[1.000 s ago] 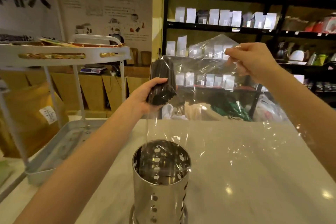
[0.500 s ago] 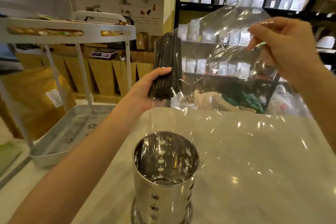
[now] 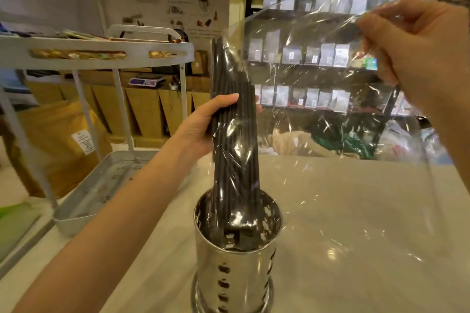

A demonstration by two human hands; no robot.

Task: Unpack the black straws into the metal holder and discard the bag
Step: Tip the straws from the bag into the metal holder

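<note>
A bundle of black straws [image 3: 232, 119] stands nearly upright with its lower ends inside the perforated metal holder [image 3: 236, 269] on the pale counter. My left hand [image 3: 203, 127] grips the bundle at mid-height from the left. A clear plastic bag [image 3: 318, 79] drapes over the right side of the straws and spreads out to the right. My right hand [image 3: 417, 56] pinches the bag's upper edge, held high at the right.
A white cart [image 3: 96, 53] with a metal tray [image 3: 101, 183] on its lower level stands left of the counter [image 3: 356, 211]. A brown sack [image 3: 58, 145] sits behind it. Dark shelves [image 3: 305, 63] with small white packets fill the background.
My left hand has lowered the straw bundle, so its bottom ends now sit inside the holder. My right hand has lifted the bag higher and to the right.
</note>
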